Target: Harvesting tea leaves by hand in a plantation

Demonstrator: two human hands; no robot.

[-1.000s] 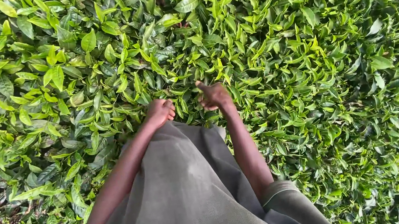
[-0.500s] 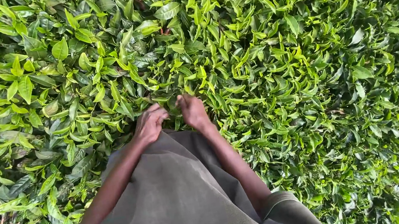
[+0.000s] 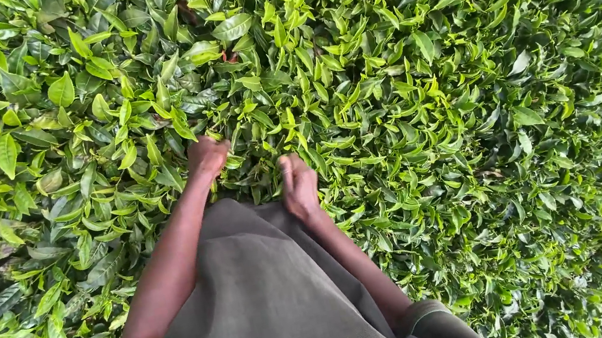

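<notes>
Tea bushes fill the whole view, a dense mat of glossy green leaves, brighter yellow-green young shoots on top, darker broad leaves at left. A grey-green garment covers the lower middle, sloping up toward the bush edge, with short sleeve cuffs at both bottom corners. Two bare forearms run up along either side of it. Left hand is pushed into the foliage just above the garment's top edge, fingers curled and buried among leaves; closed around shoots, though what exactly it pinches cannot be told. Right hand sits lower, near the garment's edge, knuckles up, fingers folded into a loose fist; whether leaves are inside cannot be told. Hands are near each other, not touching, a tuft of young shoots between them.
</notes>
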